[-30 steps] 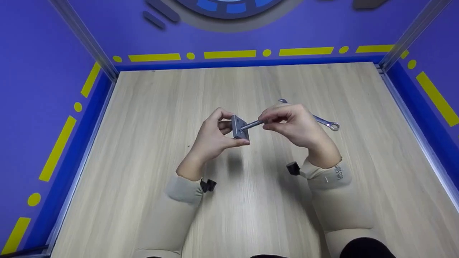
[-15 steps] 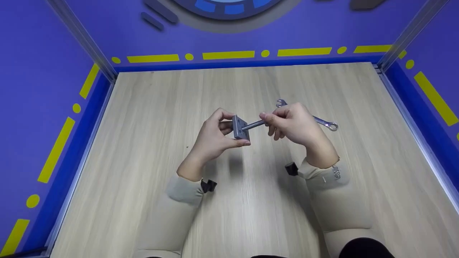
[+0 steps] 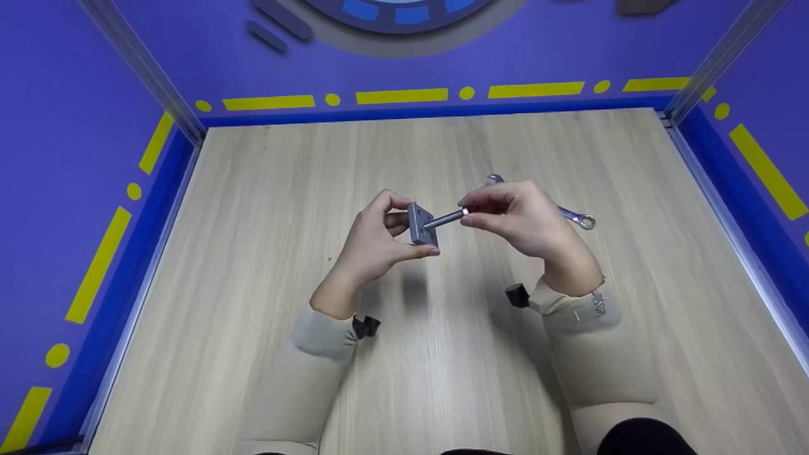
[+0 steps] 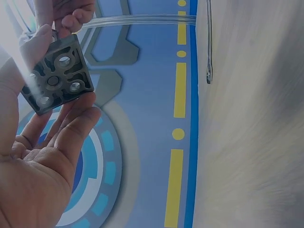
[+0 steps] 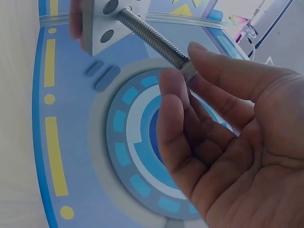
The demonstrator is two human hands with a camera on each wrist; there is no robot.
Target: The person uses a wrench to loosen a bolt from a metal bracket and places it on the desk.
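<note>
My left hand [image 3: 371, 237] holds a square grey metal plate [image 3: 414, 224] by its edges, thumb below and fingers above, over the table. A threaded bolt [image 3: 444, 220] stands out of the plate's middle toward my right hand [image 3: 528, 218]. In the right wrist view, thumb and fingertips pinch the hex head of the bolt [image 5: 154, 39], and round holes show in the plate's face [image 5: 99, 23]. Seen from the left wrist, the plate's ribbed underside [image 4: 66, 78] has corner holes and a round centre, where the bolt's end shows.
A combination wrench [image 3: 578, 218] lies on the wooden table [image 3: 284, 189] behind my right hand, partly hidden by it. Blue panels [image 3: 404, 69] with yellow marks wall the table at the back and both sides.
My right fingers rolled round the bolt's head, thumb going forward half a second ago and back now. The left hand and plate have stayed nearly still.
</note>
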